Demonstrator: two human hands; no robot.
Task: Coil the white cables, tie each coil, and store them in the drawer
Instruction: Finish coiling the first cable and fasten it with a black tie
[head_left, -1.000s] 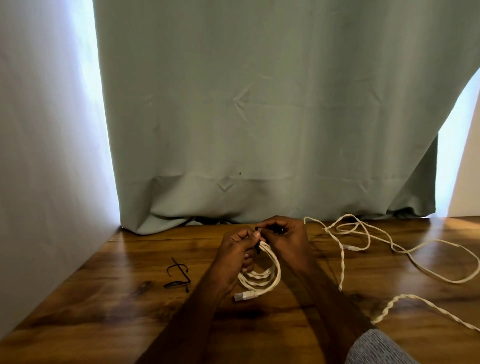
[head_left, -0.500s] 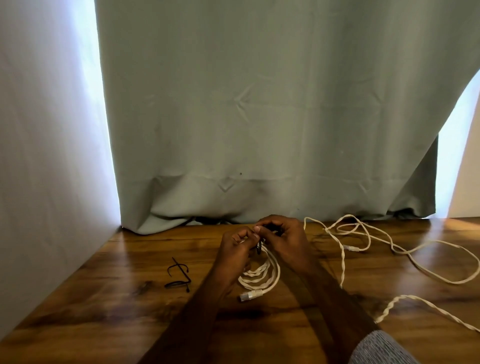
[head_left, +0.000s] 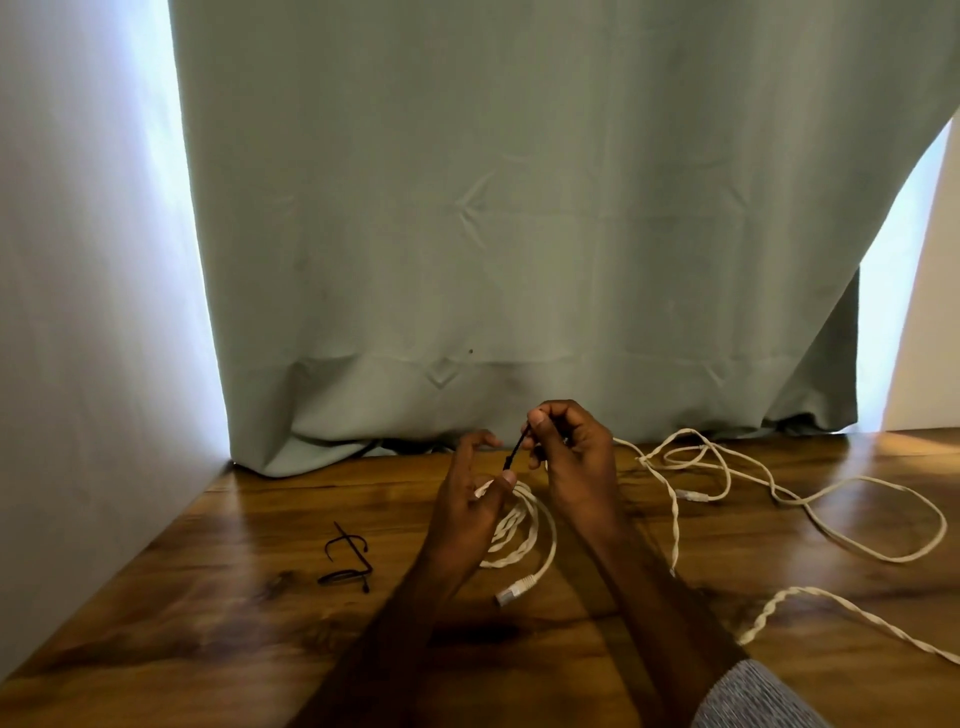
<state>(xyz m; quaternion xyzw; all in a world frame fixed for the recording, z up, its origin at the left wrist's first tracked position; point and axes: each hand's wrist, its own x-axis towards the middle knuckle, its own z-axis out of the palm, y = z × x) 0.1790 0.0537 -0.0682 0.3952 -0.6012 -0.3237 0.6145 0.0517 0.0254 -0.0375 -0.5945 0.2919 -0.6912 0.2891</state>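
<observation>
A coiled white cable (head_left: 524, 535) lies in small loops on the wooden bench (head_left: 218, 613), near the middle, with its pale plug end (head_left: 511, 593) pointing toward the near edge. The left hand (head_left: 467, 514) rests over the left side of the coil, its thumb and a fingertip closing on the top of the loops where a thin black tie (head_left: 516, 451) begins; its other fingers are spread and loosely raised. The right hand (head_left: 574, 452) is lifted just above the coil, its grip pinching the upper end of the tie between thumb and forefinger, so that the tie runs slanted and taut between the two hands. Whether the tie goes fully round the loops is hard to make out, as the fingers hide that spot.

To the right, a second white cable (head_left: 810, 499) sprawls uncoiled across the bench in wide, loose bends, well apart from the coil. To the left, spare black ties (head_left: 347, 561) lie in a small bent heap. A grey-green curtain (head_left: 519, 218) hangs behind, its hem touching the bench's far edge.
</observation>
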